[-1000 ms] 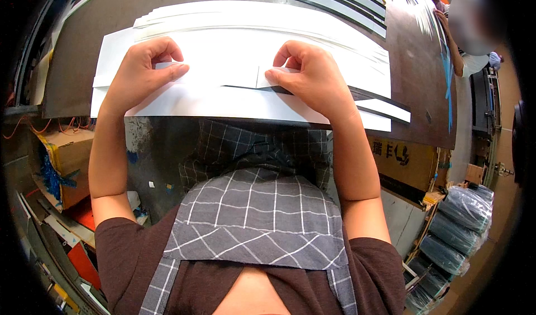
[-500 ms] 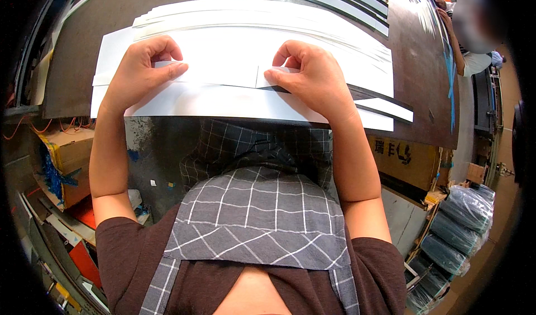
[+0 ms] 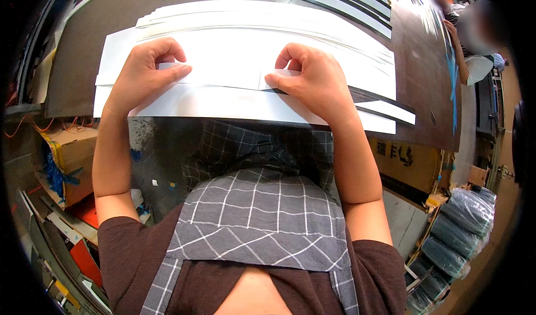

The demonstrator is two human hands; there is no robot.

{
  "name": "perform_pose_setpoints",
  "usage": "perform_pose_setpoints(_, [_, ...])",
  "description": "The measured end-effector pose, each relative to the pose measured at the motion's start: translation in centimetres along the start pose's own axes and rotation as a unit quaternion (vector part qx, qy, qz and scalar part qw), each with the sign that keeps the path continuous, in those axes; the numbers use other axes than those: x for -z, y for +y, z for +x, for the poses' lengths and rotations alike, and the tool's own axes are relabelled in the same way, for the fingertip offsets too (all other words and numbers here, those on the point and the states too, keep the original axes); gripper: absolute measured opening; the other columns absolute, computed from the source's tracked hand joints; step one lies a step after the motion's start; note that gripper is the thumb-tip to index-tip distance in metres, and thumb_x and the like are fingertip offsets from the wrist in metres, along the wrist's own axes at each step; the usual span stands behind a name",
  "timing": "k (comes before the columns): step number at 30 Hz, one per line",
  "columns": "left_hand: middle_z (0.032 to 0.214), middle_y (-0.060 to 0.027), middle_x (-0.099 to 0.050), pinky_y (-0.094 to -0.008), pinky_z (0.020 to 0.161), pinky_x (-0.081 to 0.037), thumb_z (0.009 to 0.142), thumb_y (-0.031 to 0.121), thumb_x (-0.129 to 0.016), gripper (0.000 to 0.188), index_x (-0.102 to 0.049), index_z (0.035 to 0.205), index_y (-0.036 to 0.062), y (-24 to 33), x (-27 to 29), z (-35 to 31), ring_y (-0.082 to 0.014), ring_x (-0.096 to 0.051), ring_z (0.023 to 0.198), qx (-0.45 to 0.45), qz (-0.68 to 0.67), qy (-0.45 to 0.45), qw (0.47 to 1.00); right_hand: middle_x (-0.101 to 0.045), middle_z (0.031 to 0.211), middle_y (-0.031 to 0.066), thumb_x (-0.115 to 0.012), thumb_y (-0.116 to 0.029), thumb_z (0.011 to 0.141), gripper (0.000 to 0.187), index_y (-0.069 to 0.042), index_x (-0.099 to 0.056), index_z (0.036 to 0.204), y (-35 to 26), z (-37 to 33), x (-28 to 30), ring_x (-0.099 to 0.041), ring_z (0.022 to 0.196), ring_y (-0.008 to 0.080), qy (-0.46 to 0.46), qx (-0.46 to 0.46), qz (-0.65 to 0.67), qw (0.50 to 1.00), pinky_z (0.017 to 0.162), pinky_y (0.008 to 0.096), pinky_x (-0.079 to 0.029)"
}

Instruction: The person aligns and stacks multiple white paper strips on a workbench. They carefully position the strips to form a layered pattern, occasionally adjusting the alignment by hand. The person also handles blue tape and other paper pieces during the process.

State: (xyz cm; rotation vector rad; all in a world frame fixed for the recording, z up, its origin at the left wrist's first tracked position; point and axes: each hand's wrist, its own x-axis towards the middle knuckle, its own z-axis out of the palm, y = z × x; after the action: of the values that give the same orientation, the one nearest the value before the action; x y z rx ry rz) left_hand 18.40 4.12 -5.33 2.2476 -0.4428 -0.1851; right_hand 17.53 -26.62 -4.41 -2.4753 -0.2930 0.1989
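My left hand (image 3: 151,72) is closed, with thumb and forefinger pinched on the edge of a thin white strip (image 3: 223,75), which looks like paper or card. My right hand (image 3: 312,75) pinches the strip's right part the same way. A thin upright line crosses the strip just left of my right fingertips; I cannot tell whether it is a fold or a join. Beneath lies a wide white sheet (image 3: 223,104) along the table's near edge. Just beyond my hands a fanned pile of white strips (image 3: 234,15) is spread out.
Thin black strips (image 3: 391,107) lie right of my right hand, and more black and white strips (image 3: 340,2) at the back of the brown table (image 3: 72,75). Cardboard boxes (image 3: 405,159) stand below. Plastic-wrapped bundles (image 3: 466,212) are at the right, and a co-worker sits far right.
Both hands keep their pinch on the strip, with hardly any movement. The whole view has shifted slightly. The co-worker at the far right has moved a little.
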Motion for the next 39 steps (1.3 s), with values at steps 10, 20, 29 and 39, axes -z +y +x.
perform_pose_setpoints(10, [0.083,-0.0006,-0.061,-0.0243,0.07,-0.046,0.085,0.007,-0.075,0.011,-0.066,0.089,0.0029,0.3,0.1,-0.1,-0.0079,-0.054,0.077,0.046,0.026,-0.012,0.999,-0.071,0.075,0.0118,-0.076,-0.033,0.077,0.03,-0.006,-0.073,0.091,-0.4,-0.2,-0.1,-0.07,0.072,0.0261,0.008,0.001,-0.031,0.999,0.07,0.0373,-0.055])
perform_pose_setpoints(20, [0.082,-0.0006,-0.061,-0.024,0.066,-0.044,0.084,0.008,-0.076,0.012,-0.065,0.087,0.0034,0.5,0.0,-0.3,-0.0076,-0.052,0.075,0.031,0.039,-0.005,0.999,-0.067,0.071,0.0082,-0.082,-0.036,0.079,0.033,-0.006,-0.072,0.088,0.1,-0.2,-0.5,-0.064,0.065,0.0171,0.021,0.024,-0.038,0.999,0.06,0.0287,-0.051])
perform_pose_setpoints(29, [0.083,-0.0009,-0.061,-0.0236,0.067,-0.044,0.084,0.007,-0.077,0.013,-0.065,0.088,0.0026,0.6,0.0,-0.4,-0.0076,-0.053,0.076,0.04,0.036,-0.003,0.999,-0.067,0.07,0.0075,-0.082,-0.035,0.079,0.032,-0.005,-0.072,0.087,0.0,-0.2,-0.5,-0.062,0.063,0.0159,0.026,0.03,-0.038,0.998,0.06,0.0276,-0.049])
perform_pose_setpoints(39, [0.081,-0.0002,-0.061,-0.0228,0.063,-0.042,0.084,0.008,-0.077,0.013,-0.065,0.087,0.0033,0.8,0.0,-0.4,-0.0066,-0.05,0.072,0.035,0.067,-0.003,0.997,-0.071,0.076,0.0105,-0.079,-0.035,0.077,0.031,-0.007,-0.073,0.091,-0.5,-0.2,-0.1,-0.07,0.075,0.0249,-0.004,-0.01,-0.029,1.0,0.071,0.0365,-0.054])
